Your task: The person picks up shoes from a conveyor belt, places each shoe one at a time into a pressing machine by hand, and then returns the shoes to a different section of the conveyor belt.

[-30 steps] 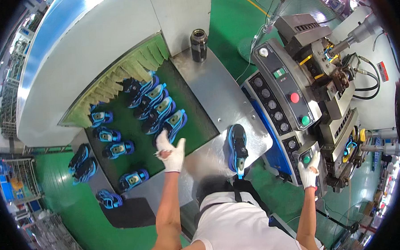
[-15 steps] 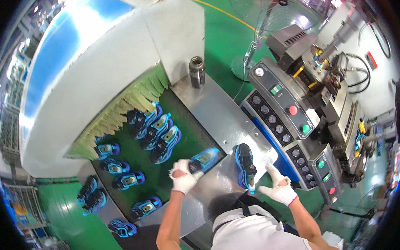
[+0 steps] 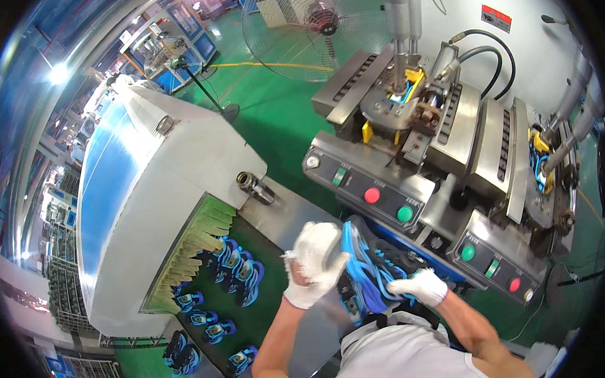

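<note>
Watching from afar through the head camera, I see a blue-and-black shoe [image 3: 365, 266] tipped on its side just short of the press [image 3: 457, 140], between the machine and the worker's white top [image 3: 411, 353]. The gloved right hand [image 3: 421, 287] is the nearer one: its thumb overlaps the shoe's side, the shoe lying directly left of it, and I judge the grip clamped there, though the far fingers are hidden. The shoe's long axis runs from the worker's body outward, leaning a little left as it nears the press. The gloved left hand [image 3: 312, 264], farther from the press, stands raised on the shoe's other side, fingers together and thumb spread; whether that thumb touches the shoe I cannot tell. A blurred second shoe [image 3: 348, 302] shows below, farther from the press. Left of the press, more shoes [image 3: 246, 283] line a green conveyor belt [image 3: 271, 319], and a dark flask [image 3: 255, 186] stands beyond. Half a second ago the right hand was apart from the shoe on the metal table and the left was at another by the belt's edge; now both hands flank one shoe, and my view has swung toward the press.
</note>
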`<state>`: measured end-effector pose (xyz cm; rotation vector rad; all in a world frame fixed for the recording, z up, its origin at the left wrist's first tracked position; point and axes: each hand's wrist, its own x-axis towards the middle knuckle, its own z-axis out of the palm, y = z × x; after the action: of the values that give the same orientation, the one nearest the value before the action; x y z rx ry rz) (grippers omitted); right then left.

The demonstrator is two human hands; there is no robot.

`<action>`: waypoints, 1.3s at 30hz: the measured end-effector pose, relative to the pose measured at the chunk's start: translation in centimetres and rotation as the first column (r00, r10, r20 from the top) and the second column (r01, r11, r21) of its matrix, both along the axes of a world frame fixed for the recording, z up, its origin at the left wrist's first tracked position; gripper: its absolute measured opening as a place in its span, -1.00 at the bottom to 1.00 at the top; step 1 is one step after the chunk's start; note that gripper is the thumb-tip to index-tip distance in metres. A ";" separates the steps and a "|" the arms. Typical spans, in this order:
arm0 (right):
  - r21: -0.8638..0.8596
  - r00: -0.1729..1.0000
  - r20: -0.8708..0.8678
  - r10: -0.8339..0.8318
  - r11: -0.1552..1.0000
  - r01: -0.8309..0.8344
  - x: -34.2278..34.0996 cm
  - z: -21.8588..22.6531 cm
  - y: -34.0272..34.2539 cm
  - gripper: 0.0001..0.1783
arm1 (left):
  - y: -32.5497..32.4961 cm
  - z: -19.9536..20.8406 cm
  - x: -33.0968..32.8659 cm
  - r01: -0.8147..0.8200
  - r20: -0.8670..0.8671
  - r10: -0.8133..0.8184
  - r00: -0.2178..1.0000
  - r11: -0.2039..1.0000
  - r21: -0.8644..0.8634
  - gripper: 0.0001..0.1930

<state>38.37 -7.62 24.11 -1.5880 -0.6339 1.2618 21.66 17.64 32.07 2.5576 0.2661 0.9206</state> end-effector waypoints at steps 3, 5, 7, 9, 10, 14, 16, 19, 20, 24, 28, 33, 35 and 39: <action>0.121 0.718 -0.628 -0.300 0.874 0.470 1.9 1.3 -6.0 -0.33 | -0.9 -6.0 0.5 -0.339 -0.017 0.352 0.936 0.886 -0.317 -0.55; 0.129 0.548 -0.755 -0.361 0.737 0.664 3.4 3.0 -8.0 -0.38 | -2.3 -14.0 -1.2 -0.476 -0.254 0.406 0.878 0.801 -0.363 -0.48; 0.083 0.497 -0.747 -0.442 0.680 0.729 5.7 1.3 -11.6 -0.40 | -6.1 -19.1 -3.0 -0.617 -0.627 0.381 0.679 0.760 -0.206 -0.17; 0.103 0.480 -0.699 -0.530 0.589 0.801 7.1 2.6 -12.8 -0.48 | -10.8 -21.6 -3.7 -0.733 -0.888 0.275 0.369 0.673 -0.096 -0.03; 0.113 0.503 -0.638 -0.583 0.575 0.810 7.9 -3.4 -16.6 -0.66 | -12.2 -23.1 -4.4 -0.787 -0.834 0.302 0.462 0.573 -0.229 -0.05; 0.190 0.489 -0.513 -0.706 0.462 0.866 9.2 -2.9 -16.7 -0.88 | -11.6 -25.4 -2.7 -0.830 -0.733 0.417 0.538 0.415 -0.374 -0.11; 0.311 0.673 -0.170 -0.720 0.609 0.730 9.8 -1.6 -15.2 -0.88 | -11.2 -25.2 -1.9 -0.847 -0.698 0.479 0.532 0.324 -0.422 -0.10; 0.315 0.677 -0.403 -0.616 0.601 0.734 8.9 -0.2 -13.5 -0.83 | -11.1 -24.3 0.3 -0.848 -0.705 0.471 0.529 0.307 -0.431 -0.08; 0.294 0.582 -0.563 -0.587 0.516 0.805 8.6 1.5 -12.5 -0.86 | -10.5 -23.0 1.6 -0.812 -0.724 0.373 0.580 0.340 -0.475 -0.05; 0.382 0.649 -0.645 -0.403 0.565 0.731 9.0 -0.1 -11.7 -0.64 | -9.3 -21.6 -2.0 -0.745 -0.701 0.318 0.639 0.484 -0.460 -0.03; 0.260 0.485 -0.780 -0.395 0.500 0.826 7.4 1.5 -9.1 -0.46 | -7.6 -21.6 -4.0 -0.641 -0.486 0.418 0.767 0.515 -0.569 -0.15; 0.189 0.463 -0.774 -0.432 0.541 0.819 6.8 4.5 -8.5 -0.37 | -4.4 -17.8 -0.4 -0.515 -0.359 0.382 0.851 0.481 -0.709 -0.25; 0.269 0.504 -0.782 -0.366 0.532 0.803 6.7 6.4 -7.5 -0.25 | -3.3 -16.4 1.6 -0.434 -0.276 0.353 0.894 0.528 -0.730 -0.27; 0.310 0.546 -0.760 -0.353 0.541 0.782 7.1 6.8 -7.1 -0.18 | -2.0 -11.0 7.2 -0.268 -0.149 0.235 0.960 0.631 -0.728 -0.30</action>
<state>45.50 -14.76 30.94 -0.6128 0.0048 0.7935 28.82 15.60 21.11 1.7789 0.8481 0.6490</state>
